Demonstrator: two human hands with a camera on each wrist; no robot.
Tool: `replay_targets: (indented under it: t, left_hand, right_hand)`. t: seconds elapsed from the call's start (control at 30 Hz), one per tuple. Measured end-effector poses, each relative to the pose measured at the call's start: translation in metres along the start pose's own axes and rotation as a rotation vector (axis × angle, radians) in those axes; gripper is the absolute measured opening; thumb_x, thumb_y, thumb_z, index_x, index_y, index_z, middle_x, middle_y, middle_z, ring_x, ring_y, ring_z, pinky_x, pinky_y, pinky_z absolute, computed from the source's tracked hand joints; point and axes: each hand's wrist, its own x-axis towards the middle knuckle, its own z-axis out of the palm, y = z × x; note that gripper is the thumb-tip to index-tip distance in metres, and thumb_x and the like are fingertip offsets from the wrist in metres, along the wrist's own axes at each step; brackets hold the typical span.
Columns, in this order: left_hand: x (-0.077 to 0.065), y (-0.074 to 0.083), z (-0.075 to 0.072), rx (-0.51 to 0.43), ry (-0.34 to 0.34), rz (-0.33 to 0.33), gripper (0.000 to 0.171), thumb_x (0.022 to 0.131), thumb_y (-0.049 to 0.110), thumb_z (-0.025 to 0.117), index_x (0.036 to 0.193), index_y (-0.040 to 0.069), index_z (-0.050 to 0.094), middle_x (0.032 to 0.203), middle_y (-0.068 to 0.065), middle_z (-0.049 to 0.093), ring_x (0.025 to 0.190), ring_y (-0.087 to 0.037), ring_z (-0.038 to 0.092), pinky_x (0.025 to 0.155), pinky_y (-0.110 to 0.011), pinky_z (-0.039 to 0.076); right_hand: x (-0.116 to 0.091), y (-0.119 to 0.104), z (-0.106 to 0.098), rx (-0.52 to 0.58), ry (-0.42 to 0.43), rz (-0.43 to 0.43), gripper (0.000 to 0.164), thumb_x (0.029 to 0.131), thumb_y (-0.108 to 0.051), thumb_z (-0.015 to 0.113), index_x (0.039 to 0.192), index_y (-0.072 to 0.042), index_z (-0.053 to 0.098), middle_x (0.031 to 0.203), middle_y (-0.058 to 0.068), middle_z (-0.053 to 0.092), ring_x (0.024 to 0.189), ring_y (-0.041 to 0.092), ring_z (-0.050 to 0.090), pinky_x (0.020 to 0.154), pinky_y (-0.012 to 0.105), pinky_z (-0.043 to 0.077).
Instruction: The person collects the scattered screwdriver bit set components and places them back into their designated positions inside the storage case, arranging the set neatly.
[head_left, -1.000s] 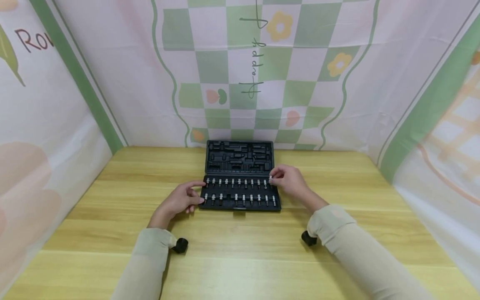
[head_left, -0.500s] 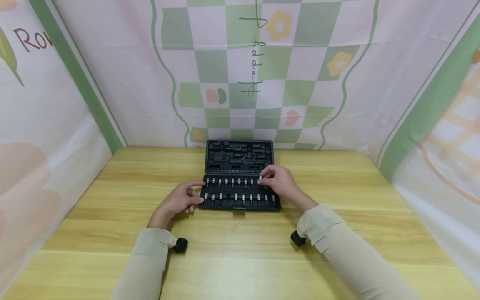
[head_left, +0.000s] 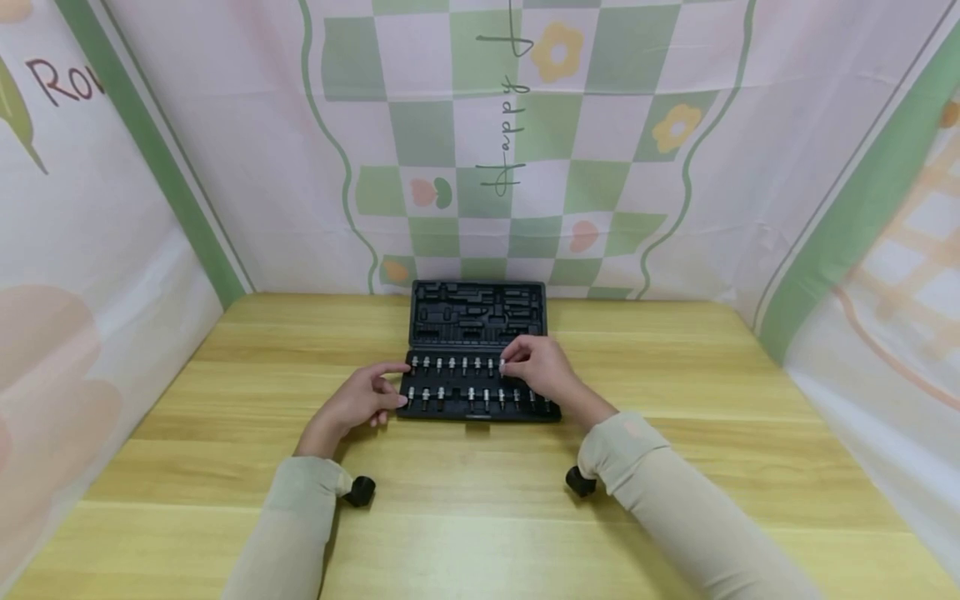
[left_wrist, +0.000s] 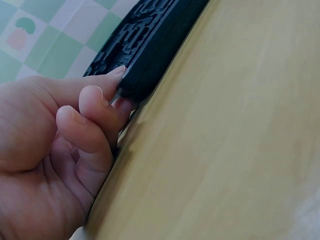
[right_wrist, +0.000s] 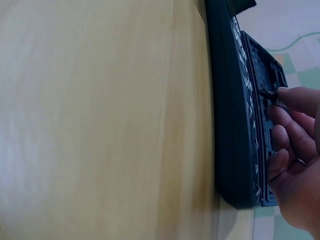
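Note:
A black plastic socket case (head_left: 480,408) lies unfolded at the back of the table, with two rows of silver bit sockets (head_left: 465,364) in its near half. My left hand (head_left: 360,400) holds the case's left edge; in the left wrist view the thumb (left_wrist: 100,85) lies over the corner and other fingers curl beside it. Above the back row, my right hand (head_left: 543,367) pinches one small bit socket (head_left: 502,365) between thumb and forefinger. Its dark tip (right_wrist: 265,93) points out of the pinch in the right wrist view. This hand hides the right end of that row.
The case's lid (head_left: 478,312), full of moulded recesses, lies back toward the printed curtain (head_left: 495,133). Wood tabletop (head_left: 465,517) extends in front and to both sides. One slot in the front row, left of centre, shows no socket.
My right hand has moved left along the back row with the bit socket between its fingers. The left hand stays on the case edge.

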Motion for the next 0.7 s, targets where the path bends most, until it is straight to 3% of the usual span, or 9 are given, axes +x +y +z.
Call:
replay_targets:
  t: [0.27,0.7]
  left_hand:
    - [0.001,0.001,0.000,0.005,-0.006,-0.008,0.057,0.093,-0.003,0.060,0.147,0.002,0.039,0.090,-0.020,0.062,0.048,-0.015,0.051,0.044,-0.026,0.044]
    - [0.000,0.001,0.001,0.004,0.007,-0.014,0.057,0.092,0.002,0.065,0.145,0.010,0.045,0.090,-0.016,0.063,0.049,-0.014,0.052,0.044,-0.026,0.045]
  right_hand:
    - [0.001,-0.007,0.009,0.004,-0.018,-0.014,0.007,0.086,-0.012,0.075,0.091,-0.010,0.070,0.082,-0.001,0.066,0.076,0.017,0.061,0.067,0.034,0.051]
    - [0.000,-0.021,0.025,0.074,-0.059,0.010,0.006,0.086,-0.013,0.076,0.089,-0.012,0.071,0.081,-0.001,0.067,0.074,0.016,0.062,0.063,0.033,0.050]
